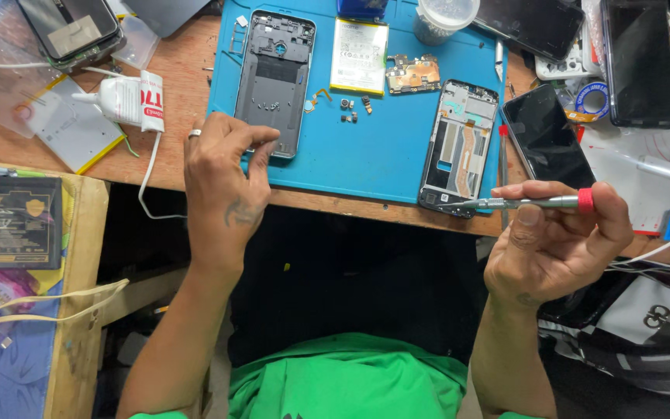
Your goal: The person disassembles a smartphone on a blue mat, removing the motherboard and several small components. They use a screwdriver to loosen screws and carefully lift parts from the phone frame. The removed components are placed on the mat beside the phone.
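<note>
Left hand (222, 174): fingers pinched at the bottom edge of the grey phone back cover (275, 81) on the blue mat (366, 155).
Right hand (556, 237): gripping a red-capped screwdriver (533, 203), tip touching the open phone frame (459, 146).

A wooden bench (188, 93) carries a blue work mat (374, 155) across its middle. On the mat lie a grey back cover (273, 77), a white battery (359, 56), a small circuit board (413, 74), a few tiny parts (354, 109) and an open phone frame (459, 147) near the front edge. Left of the mat, on bare wood, sit a white glue tube (129, 99), a flat white battery (67, 124) and a phone in a clear case (71, 29). Right of the mat lie a dark phone (548, 140), a tape roll (592, 99) and another dark phone (641, 62). A plastic tub (443, 17) stands at the mat's far edge.
</note>
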